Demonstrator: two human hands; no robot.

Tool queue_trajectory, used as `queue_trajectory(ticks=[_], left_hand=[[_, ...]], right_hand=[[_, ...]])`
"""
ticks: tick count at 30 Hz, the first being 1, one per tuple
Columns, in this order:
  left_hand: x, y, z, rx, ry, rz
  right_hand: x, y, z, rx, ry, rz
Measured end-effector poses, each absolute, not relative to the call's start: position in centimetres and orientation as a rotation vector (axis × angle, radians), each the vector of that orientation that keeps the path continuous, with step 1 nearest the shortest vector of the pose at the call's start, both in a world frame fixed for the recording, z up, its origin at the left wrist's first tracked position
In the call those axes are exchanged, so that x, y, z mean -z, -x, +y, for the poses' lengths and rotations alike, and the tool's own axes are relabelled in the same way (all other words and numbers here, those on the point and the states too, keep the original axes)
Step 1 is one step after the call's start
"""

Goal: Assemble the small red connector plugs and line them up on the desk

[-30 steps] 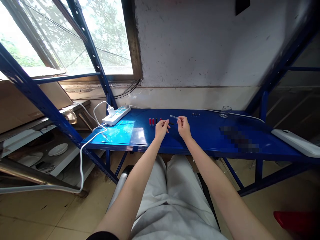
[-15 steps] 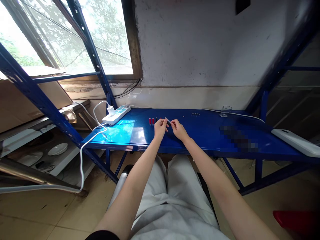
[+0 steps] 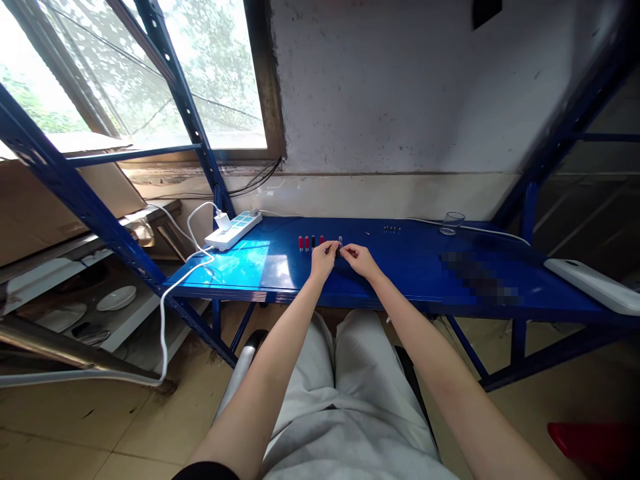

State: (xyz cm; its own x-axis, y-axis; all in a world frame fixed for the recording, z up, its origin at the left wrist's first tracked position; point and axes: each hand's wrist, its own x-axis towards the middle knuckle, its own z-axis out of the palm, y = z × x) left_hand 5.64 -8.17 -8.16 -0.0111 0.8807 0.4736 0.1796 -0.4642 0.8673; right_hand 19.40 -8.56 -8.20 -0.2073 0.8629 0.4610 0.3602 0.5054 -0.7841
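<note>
Across the blue tabletop (image 3: pixel 410 267), 4 red or black pieces (image 3: pixel 307 243) come first; then the left hand (image 3: pixel 323 260) and right hand (image 3: pixel 361 260) nearly meet, fingertips pinching 1 slim, dark, clear-ended piece (image 3: pixel 341 239) between them. It looks light, stiff and slick, probably best held by its darker body. Tiny bits (image 3: pixel 393 229) lie farther right.

You hold a small, slim piece (image 3: pixel 341 239) roughly upright, clear at the top, its middle hidden.
</note>
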Motion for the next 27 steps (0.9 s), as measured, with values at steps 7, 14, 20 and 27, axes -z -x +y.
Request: queue_trajectory(ticks=[7, 14, 20, 27], left_hand=[[8.46, -5.74, -7.93, -1.476, -1.703, 1.104], [9.03, -5.82, -7.24, -1.489, -1.740, 1.077], [8.99, -5.79, -7.41, -1.487, -1.763, 1.046], [8.95, -5.72, -7.50, -1.515, -1.821, 1.055]], right_hand=[[8.69, -19.65, -7.80, -0.723, 0.988, -1.712], [8.48, -19.47, -7.97, -0.736, 0.989, -1.688], [8.50, -19.59, -7.97, -0.740, 0.997, -1.711], [8.67, -19.48, -7.87, -0.747, 0.977, -1.680]])
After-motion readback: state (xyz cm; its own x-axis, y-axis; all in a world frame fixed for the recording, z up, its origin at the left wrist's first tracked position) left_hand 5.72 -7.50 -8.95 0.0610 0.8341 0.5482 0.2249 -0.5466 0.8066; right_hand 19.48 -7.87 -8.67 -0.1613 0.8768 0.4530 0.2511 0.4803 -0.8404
